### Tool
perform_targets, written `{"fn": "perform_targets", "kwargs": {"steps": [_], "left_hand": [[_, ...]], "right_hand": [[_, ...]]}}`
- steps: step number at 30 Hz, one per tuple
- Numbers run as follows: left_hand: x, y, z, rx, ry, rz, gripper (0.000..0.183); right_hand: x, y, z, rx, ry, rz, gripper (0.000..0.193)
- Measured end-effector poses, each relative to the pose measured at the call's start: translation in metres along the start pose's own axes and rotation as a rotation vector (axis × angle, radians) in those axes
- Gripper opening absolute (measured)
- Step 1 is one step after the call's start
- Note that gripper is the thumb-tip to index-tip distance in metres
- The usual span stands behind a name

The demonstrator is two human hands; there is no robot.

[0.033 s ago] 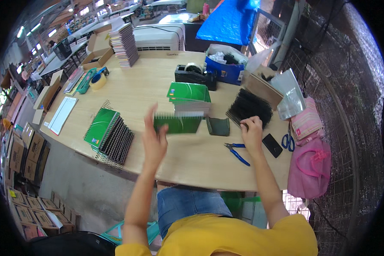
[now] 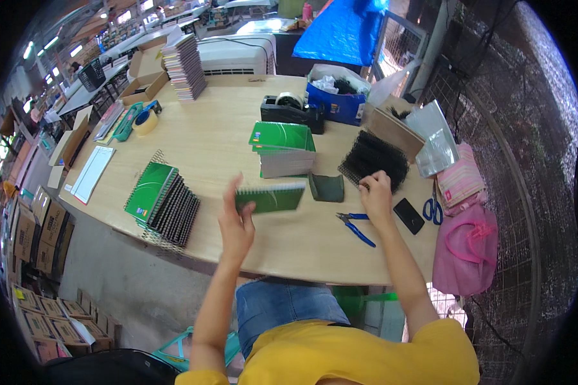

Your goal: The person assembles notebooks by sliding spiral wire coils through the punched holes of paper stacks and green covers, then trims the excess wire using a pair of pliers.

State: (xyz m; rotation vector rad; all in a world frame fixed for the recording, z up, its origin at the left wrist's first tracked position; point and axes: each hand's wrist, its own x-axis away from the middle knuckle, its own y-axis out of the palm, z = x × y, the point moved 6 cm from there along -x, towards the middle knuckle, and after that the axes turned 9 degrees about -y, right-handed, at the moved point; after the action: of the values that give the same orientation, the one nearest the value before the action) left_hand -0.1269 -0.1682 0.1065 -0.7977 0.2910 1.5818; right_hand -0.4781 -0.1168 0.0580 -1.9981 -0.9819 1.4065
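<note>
My left hand [image 2: 236, 224] grips a green-covered notebook [image 2: 271, 199] by its left end, held above the table with its bare punched edge upward. At the near edge of a pile of black spiral binding coils [image 2: 376, 160], my right hand [image 2: 376, 189] pinches a coil; its fingertips partly hide it. Behind the held notebook rests a stack of green notebooks [image 2: 282, 149] without coils. On the left stands a stack of coil-bound green notebooks [image 2: 162, 199]. A dark green curved piece [image 2: 326, 188] and blue-handled pliers [image 2: 356, 229] lie between my hands.
Right of my right forearm are a black phone [image 2: 408, 216], blue scissors [image 2: 433, 208] and a pink bag [image 2: 465, 250]. A tape dispenser [image 2: 292, 115] and blue box [image 2: 337, 102] stand behind. Farther left are a tall notebook stack [image 2: 185, 67], tape roll [image 2: 146, 122] and white sheet [image 2: 91, 173].
The notebook in my left hand has tipped and dropped slightly, and that hand has shifted a little right. My right hand stays at the coil pile.
</note>
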Motion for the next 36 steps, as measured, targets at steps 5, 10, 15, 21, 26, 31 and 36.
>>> {"fn": "perform_targets", "kwargs": {"steps": [5, 10, 15, 21, 26, 31, 36], "left_hand": [[0.062, 0.017, -0.030, -0.037, -0.237, -0.274, 0.048], [0.078, 0.025, -0.039, 0.083, -0.357, -0.185, 0.032], [0.069, 0.025, -0.031, 0.054, -0.250, -0.248, 0.029], [0.080, 0.032, -0.029, 0.188, -0.271, -0.226, 0.027], [0.087, 0.037, -0.023, 0.139, -0.247, -0.185, 0.022], [0.086, 0.039, -0.032, 0.161, -0.295, -0.153, 0.021], [0.083, 0.041, -0.039, 0.183, -0.319, -0.147, 0.020]], "right_hand": [[-0.021, 0.040, 0.000, 0.509, -0.184, -0.147, 0.017], [-0.016, 0.010, 0.003, 0.201, -0.054, 0.072, 0.017], [-0.011, -0.010, -0.010, -0.335, -0.169, 0.017, 0.024], [0.018, -0.017, -0.064, -0.457, -0.289, -0.290, 0.029], [0.035, -0.012, -0.082, -0.612, -0.272, -0.223, 0.018], [0.034, -0.013, -0.087, -0.615, -0.252, -0.238, 0.015], [0.028, -0.010, -0.093, -0.535, -0.367, -0.167, 0.016]]}}
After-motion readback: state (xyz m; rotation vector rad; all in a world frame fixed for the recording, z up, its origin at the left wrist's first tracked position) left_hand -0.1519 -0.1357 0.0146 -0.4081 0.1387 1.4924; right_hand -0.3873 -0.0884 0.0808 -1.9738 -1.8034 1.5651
